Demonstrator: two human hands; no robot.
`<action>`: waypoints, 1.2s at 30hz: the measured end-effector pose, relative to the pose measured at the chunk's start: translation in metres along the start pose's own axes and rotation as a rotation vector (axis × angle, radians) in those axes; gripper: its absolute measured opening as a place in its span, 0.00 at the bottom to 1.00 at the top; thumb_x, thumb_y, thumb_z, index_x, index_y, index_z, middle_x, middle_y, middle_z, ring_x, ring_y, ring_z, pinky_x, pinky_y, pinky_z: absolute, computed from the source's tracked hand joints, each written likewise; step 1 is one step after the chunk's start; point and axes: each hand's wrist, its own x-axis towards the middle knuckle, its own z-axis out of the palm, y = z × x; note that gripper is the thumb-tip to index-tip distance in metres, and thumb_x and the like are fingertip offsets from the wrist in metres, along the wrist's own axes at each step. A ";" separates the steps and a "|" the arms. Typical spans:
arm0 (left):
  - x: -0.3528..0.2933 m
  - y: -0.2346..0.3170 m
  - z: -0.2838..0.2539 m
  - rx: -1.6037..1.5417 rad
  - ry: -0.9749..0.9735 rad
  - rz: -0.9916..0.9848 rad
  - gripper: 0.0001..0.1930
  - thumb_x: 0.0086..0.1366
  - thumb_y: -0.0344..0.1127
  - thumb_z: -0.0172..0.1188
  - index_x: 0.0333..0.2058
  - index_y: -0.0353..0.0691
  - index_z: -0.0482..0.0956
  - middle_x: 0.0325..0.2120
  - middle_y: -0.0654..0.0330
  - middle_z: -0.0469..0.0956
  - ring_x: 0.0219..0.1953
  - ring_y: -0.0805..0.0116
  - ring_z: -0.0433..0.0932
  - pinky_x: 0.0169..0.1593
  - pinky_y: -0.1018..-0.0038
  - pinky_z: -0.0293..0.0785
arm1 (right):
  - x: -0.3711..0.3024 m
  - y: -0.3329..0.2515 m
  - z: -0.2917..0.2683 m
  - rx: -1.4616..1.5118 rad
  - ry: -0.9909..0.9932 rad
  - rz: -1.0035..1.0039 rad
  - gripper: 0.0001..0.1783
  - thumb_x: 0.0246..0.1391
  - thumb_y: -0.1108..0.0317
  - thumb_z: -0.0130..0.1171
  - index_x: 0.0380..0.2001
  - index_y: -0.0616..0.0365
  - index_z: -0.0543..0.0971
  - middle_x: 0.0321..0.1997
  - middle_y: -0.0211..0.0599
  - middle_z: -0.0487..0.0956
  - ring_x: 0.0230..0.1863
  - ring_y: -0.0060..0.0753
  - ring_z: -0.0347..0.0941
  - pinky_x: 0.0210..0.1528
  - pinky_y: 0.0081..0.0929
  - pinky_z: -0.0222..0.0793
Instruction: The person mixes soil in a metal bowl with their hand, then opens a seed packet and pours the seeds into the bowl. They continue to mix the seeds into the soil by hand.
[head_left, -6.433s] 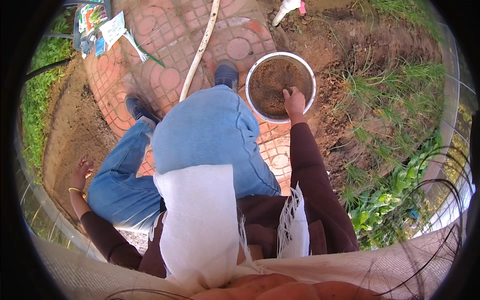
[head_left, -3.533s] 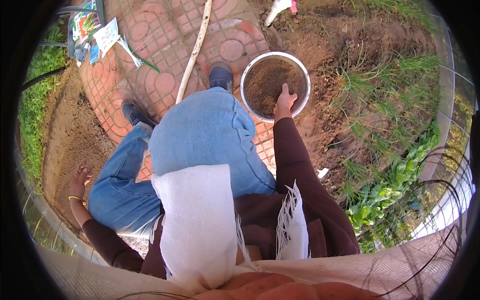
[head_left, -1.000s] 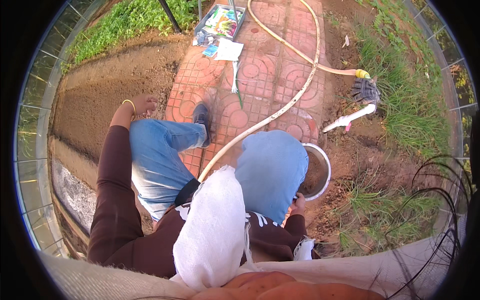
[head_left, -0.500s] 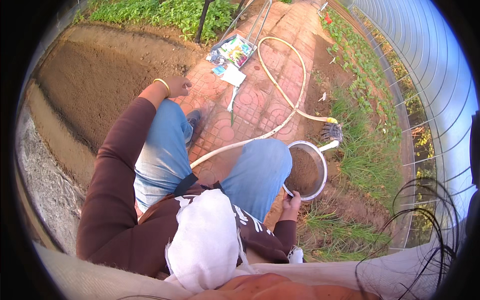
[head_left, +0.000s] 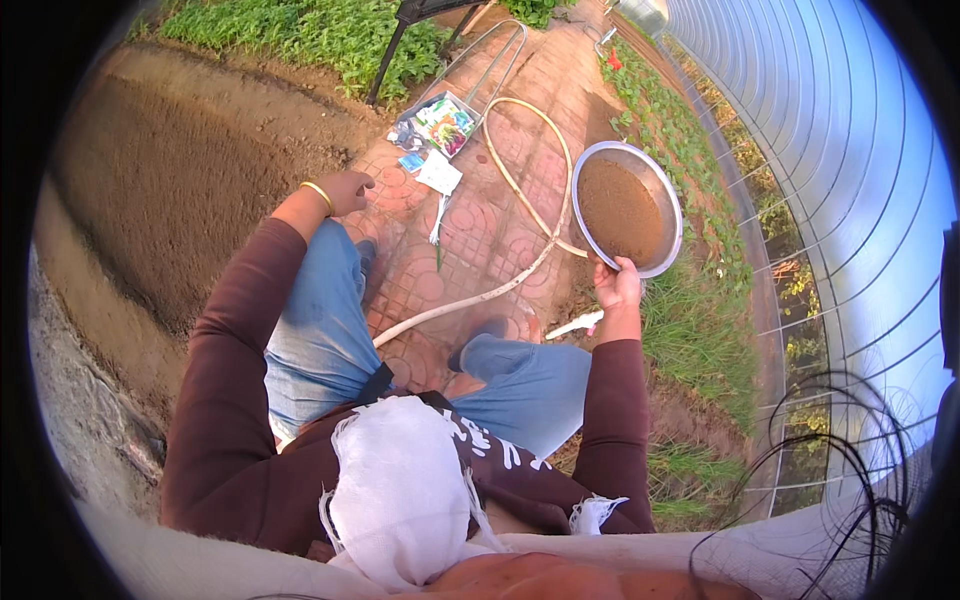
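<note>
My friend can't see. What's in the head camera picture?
A person's bare right hand grips a round silver metal bowl of loose brown soil. The left hand, with a yellow bangle, is near the blue-jeaned left knee. A long cream hose curves over red paving.

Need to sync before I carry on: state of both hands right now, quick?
Left hand: loosely open, nothing visible in it.
Right hand: closed on the rim of the metal bowl, which has soil in it.
</note>
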 end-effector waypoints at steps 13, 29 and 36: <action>-0.024 -0.048 -0.007 0.081 0.083 -0.055 0.19 0.54 0.36 0.58 0.46 0.38 0.77 0.37 0.49 0.80 0.41 0.51 0.78 0.46 0.62 0.74 | -0.003 0.351 -0.028 -0.004 0.171 0.753 0.15 0.49 0.71 0.50 0.43 0.58 0.71 0.36 0.41 0.77 0.28 0.40 0.75 0.18 0.22 0.68; 0.016 -0.024 0.001 0.201 -0.073 -0.136 0.19 0.55 0.36 0.57 0.46 0.40 0.77 0.41 0.50 0.79 0.45 0.51 0.77 0.48 0.62 0.73 | 0.072 0.430 -0.093 -0.284 0.206 0.682 0.16 0.47 0.71 0.54 0.39 0.68 0.74 0.34 0.44 0.77 0.32 0.40 0.75 0.30 0.37 0.72; 0.008 -0.008 -0.004 0.156 -0.126 -0.151 0.20 0.55 0.36 0.57 0.48 0.40 0.75 0.39 0.51 0.80 0.43 0.52 0.78 0.46 0.61 0.73 | 0.065 0.390 -0.051 -0.886 0.489 -0.105 0.17 0.47 0.68 0.57 0.40 0.67 0.76 0.35 0.42 0.78 0.34 0.39 0.74 0.39 0.33 0.70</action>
